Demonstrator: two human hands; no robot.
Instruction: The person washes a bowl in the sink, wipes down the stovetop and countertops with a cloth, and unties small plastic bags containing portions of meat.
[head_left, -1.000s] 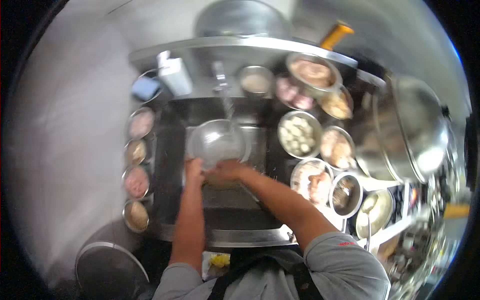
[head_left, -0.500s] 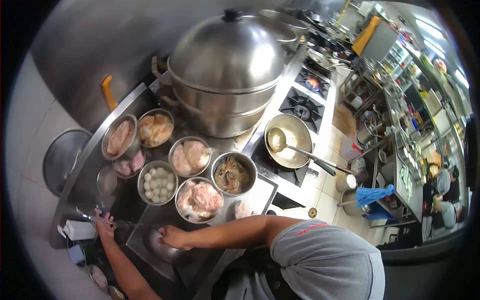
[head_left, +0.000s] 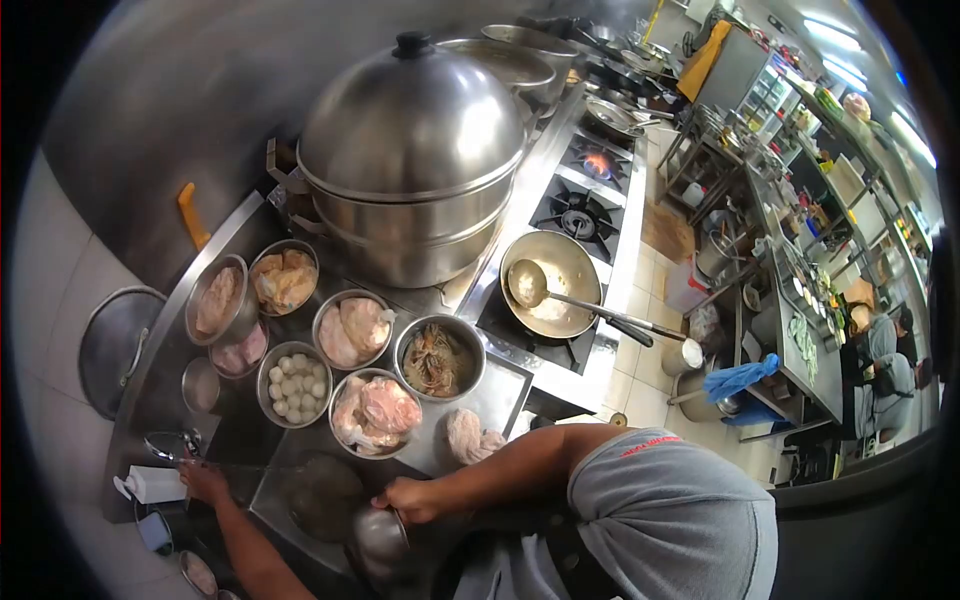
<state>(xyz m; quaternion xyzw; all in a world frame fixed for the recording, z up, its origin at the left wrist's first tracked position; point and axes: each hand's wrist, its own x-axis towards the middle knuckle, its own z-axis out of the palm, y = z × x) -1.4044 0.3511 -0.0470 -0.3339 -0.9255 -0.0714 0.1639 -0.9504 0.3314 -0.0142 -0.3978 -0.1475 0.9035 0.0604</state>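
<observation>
**Metal bowl (head_left: 381, 542) in the right hand (head_left: 408, 498), left hand (head_left: 205, 482) up at the tap (head_left: 178, 446)**

From my remote seat I have the right hand on the rim of the metal bowl, fingers curled and pinching the edge, thumb detail too small to read. The bowl sits at the near side of the sink (head_left: 275, 505), just beside a round, dark shape (head_left: 325, 497) in it that I cannot identify, and it looks tilted. The left hand is at the far left, reaching to the tap beside the white container (head_left: 157, 485); I cannot tell whether those fingers are spread or pressed together, or whether they touch the tap.

To do this well, I would hold a firm pinch on the rim, since wet metal probably slips, and steady the bowl low over the sink so any drips fall inside. I would use small, slow wrist turns, because the bowl of raw meat (head_left: 378, 413) and the bowl of white balls (head_left: 295, 386) stand close on the far side and splashes could reach them. At the tap, light fingertip pressure should suffice, with the left forearm well clear of the metal bowl, and the right elbow wants care near the pale, crumpled lump (head_left: 470, 437) on the counter
</observation>
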